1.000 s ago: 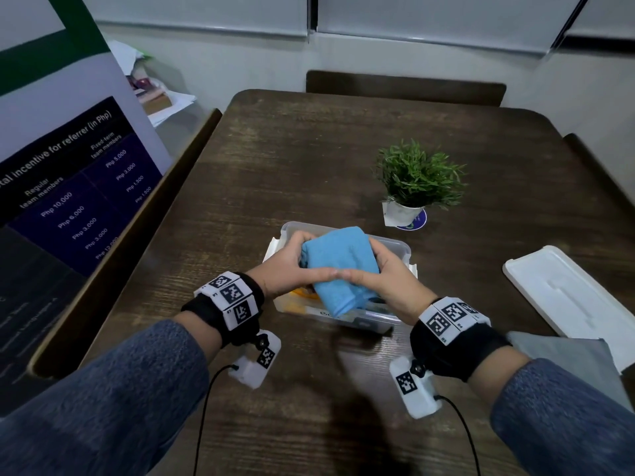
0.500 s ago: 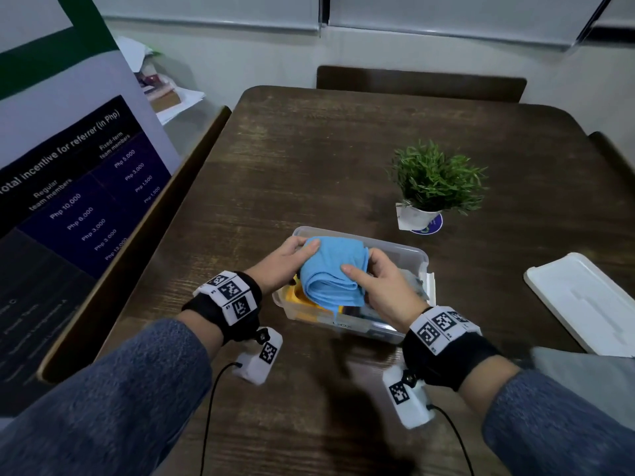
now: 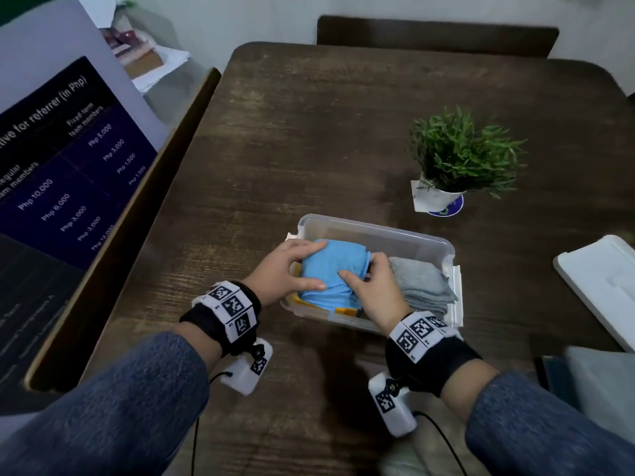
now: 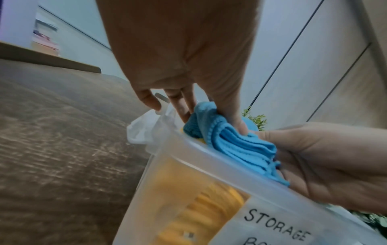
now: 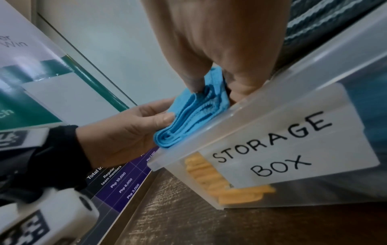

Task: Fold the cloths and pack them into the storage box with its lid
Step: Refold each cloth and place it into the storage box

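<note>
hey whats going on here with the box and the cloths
A person is packing folded cloths into a clear storage box on a wooden table. Both the left hand and right hand grip a folded blue cloth, lowering it onto a yellow cloth already inside. A grey cloth lies beside it in the box. The white lid lies off to the right, not yet on.

Yellow cloth [image 3: 344,309] mostly buried under blue cloth [image 3: 331,269], lid [image 3: 599,286] cut by right edge, box label [image 4: 278,227] cropped
</note>
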Tool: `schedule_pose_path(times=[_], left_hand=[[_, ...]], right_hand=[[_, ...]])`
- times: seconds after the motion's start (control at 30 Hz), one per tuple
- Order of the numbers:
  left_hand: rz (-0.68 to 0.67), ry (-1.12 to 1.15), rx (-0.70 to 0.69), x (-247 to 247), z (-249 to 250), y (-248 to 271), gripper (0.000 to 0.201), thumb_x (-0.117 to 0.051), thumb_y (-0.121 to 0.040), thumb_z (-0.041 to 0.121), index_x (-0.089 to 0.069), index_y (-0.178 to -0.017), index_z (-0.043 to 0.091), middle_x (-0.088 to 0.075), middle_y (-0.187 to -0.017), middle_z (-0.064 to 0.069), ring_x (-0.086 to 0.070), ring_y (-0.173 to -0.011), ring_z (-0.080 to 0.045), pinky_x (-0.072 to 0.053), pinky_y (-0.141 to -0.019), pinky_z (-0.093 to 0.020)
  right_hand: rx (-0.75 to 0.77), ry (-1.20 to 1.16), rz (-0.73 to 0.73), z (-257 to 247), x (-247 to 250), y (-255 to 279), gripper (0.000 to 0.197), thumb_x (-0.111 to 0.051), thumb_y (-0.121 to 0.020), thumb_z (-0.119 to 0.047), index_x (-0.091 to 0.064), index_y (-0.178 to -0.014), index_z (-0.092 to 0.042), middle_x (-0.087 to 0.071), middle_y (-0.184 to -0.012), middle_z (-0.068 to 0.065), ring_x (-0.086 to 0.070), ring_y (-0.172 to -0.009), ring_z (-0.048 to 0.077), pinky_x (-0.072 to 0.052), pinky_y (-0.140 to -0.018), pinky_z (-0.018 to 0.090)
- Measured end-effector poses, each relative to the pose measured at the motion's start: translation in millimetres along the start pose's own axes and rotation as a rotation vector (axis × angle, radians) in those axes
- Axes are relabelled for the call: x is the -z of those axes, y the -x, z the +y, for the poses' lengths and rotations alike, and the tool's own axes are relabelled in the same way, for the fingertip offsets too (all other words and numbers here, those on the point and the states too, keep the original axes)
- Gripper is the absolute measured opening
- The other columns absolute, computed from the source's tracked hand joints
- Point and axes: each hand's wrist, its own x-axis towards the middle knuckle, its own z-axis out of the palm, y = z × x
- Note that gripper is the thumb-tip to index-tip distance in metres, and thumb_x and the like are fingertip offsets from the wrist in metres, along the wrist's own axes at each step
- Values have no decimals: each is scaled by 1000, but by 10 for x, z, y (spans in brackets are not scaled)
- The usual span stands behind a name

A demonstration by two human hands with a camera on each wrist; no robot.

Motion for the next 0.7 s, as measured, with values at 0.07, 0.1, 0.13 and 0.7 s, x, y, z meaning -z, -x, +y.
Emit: schedule_pose_path(times=[0.07, 0.1, 0.13, 0.7], left_hand=[[44, -117, -20, -37, -22, -45, 72, -83, -70, 34, -51, -134, 37, -46, -125, 17, -41, -122, -4, -31, -112, -32], [66, -202, -22, -47, -28, -61, 72, -82, -69, 40, -50, -134, 41, -46, -125, 21, -41, -122, -5, -29, -112, -38], [80, -289, -11, -51, -21, -69, 72, -80, -68, 46, -49, -133, 45, -47, -126, 22, -38, -123, -8, -25, -111, -41], [30, -408, 71, 14, -185, -40, 68, -72, -74, 52, -43, -136, 48, -30, -147, 32, -7, -147, -15, 2, -115, -57]], right_hand=[[6, -4, 45, 14, -10, 17, 43, -72, -85, -14, -37, -110, -15, -54, -106, 0, -60, -105, 22, -51, -89, 34], [33, -13, 63, 10, -13, 38, 50, -72, -84, -11, -34, -116, -17, -52, -111, -2, -57, -110, 20, -48, -89, 29], [68, -11, 67, 5, -13, 61, 59, -72, -84, -10, -32, -127, -20, -48, -120, -3, -53, -116, 16, -45, -93, 26], [131, 668, -340, -21, -121, 70, 78, -51, -98, -34, 3, -154, -27, 19, -160, -5, -13, -148, 22, -27, -117, 43]])
